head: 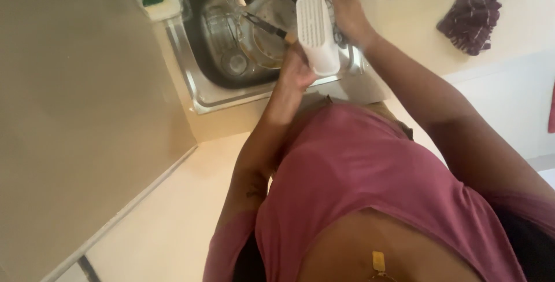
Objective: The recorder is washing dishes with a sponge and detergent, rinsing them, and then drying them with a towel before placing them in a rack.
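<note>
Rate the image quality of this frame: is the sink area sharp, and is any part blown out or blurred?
Head view: soft overall, warm dim light; the sink and its dishes are smeared, details hard to read; the white slotted container between left hand and right hand is brightest, near overexposed; the pink shirt fills the foreground out of focus.

Beige wall point(75, 114) fills nine o'clock, pale counter point(173, 224) runs at seven, white cupboard front point(514, 108) at three, warm light.
</note>
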